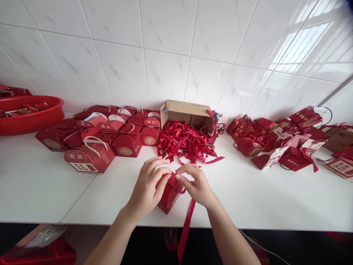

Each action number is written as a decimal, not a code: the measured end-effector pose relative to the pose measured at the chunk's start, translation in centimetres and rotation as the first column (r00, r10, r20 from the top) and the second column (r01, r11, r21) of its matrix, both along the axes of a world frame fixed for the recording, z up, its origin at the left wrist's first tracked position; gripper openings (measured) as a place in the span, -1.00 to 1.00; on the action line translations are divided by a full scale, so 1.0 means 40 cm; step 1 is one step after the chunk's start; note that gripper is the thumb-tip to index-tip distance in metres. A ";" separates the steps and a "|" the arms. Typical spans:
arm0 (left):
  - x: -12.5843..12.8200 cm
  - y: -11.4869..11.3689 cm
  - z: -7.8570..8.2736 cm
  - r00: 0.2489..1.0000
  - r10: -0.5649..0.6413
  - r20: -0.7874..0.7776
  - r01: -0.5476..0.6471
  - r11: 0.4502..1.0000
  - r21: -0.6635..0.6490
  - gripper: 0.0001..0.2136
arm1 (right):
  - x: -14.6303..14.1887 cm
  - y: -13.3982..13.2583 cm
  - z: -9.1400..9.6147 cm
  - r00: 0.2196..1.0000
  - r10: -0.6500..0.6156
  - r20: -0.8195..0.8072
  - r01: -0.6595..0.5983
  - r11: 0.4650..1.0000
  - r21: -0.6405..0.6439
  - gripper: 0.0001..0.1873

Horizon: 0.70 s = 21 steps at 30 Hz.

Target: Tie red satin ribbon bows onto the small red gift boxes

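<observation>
A small red gift box [168, 195] stands on the white table near its front edge, between my two hands. A red ribbon [186, 224] runs from the box top under my right hand, and its tail hangs over the table edge. My left hand [150, 184] is closed in a pinch on the ribbon at the top of the box, its other fingers bent above. Close beside it, the thumb and forefinger of my right hand [195, 184] pinch the ribbon too. The exact grip at the fingertips is partly hidden. Behind the box lies a heap of red ribbons [187, 141].
The ribbons spill from a cardboard box [187, 107] against the tiled wall. Several red gift boxes [128, 144] with handles stand at left, beside a red basin [33, 119]. More ribbon-tied boxes [249, 145] are piled at right. A power strip [320, 110] sits at the wall.
</observation>
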<state>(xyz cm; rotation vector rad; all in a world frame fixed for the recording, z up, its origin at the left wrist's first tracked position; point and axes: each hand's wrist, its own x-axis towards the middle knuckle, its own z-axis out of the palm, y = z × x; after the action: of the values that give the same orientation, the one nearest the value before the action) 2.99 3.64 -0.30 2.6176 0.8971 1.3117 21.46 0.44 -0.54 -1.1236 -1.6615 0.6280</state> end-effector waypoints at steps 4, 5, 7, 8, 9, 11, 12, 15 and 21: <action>-0.054 -0.008 -0.049 0.998 0.044 -0.048 -0.048 0.994 -0.099 -0.76 | 0.047 -0.051 0.056 0.976 -0.065 -0.209 0.107 0.975 0.195 -0.85; -0.066 -0.011 -0.062 0.997 0.033 -0.075 -0.042 0.991 -0.128 -0.78 | 0.061 -0.073 0.074 0.962 -0.071 -0.264 0.149 0.946 0.287 -0.83; -0.082 -0.015 -0.083 0.997 0.008 -0.076 -0.022 0.982 -0.189 -0.88 | 0.084 -0.118 0.109 0.926 -0.061 -0.371 0.253 0.833 0.493 -0.82; -0.085 -0.017 -0.091 0.999 0.010 -0.043 -0.020 0.975 -0.223 -0.91 | 0.091 -0.137 0.124 0.909 -0.038 -0.416 0.293 0.767 0.570 -0.83; -0.085 -0.019 -0.097 1.000 0.025 0.009 -0.022 0.965 -0.260 -0.92 | 0.095 -0.153 0.136 0.893 -0.007 -0.449 0.319 0.715 0.622 -0.85; -0.079 -0.022 -0.103 0.985 0.103 0.142 -0.044 0.930 -0.366 -0.93 | 0.091 -0.164 0.146 0.885 0.023 -0.466 0.311 0.715 0.626 -0.85; -0.075 -0.024 -0.105 0.967 0.154 0.205 -0.050 0.898 -0.438 -0.92 | 0.083 -0.159 0.144 0.899 0.005 -0.437 0.276 0.768 0.578 -0.83; -0.060 -0.029 -0.111 0.894 0.288 0.342 -0.011 0.778 -0.628 -0.85 | 0.041 -0.103 0.115 0.991 -0.058 -0.119 0.085 0.966 0.242 -0.75; -0.042 -0.045 -0.129 0.842 0.332 0.425 0.079 0.705 -0.705 -0.78 | -0.041 0.027 0.029 0.885 0.197 0.422 -0.071 0.953 -0.295 -0.73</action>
<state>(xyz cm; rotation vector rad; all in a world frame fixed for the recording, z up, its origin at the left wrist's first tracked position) 1.30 1.85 -5.46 1.5172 1.1862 1.2667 19.80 1.50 0.63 -1.4404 -2.1097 0.7428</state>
